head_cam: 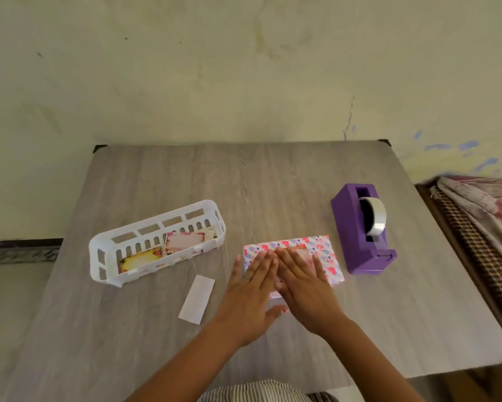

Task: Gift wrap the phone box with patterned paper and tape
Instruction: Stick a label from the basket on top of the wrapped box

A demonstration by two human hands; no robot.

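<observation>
The phone box (pixel 322 250), wrapped in pink, blue and white heart-patterned paper, lies flat on the grey wood-grain table (pixel 273 184), right of centre. An orange-pink card or label shows on top of it, partly under my fingers. My left hand (pixel 251 291) lies flat with straight fingers on the box's left part, a ring on one finger. Beside it, my right hand (pixel 304 288) presses flat on the middle of the box. Both hands hide most of the near half of the box. A purple tape dispenser (pixel 360 236) with a clear tape roll stands just right of the box.
A white slotted plastic basket (pixel 110 250) holding flowery cards sits at the left. A white paper strip (pixel 197 298) lies in front of it, left of my left hand. A bed with patterned cloth (pixel 481 216) borders the table's right side. A wall stands behind.
</observation>
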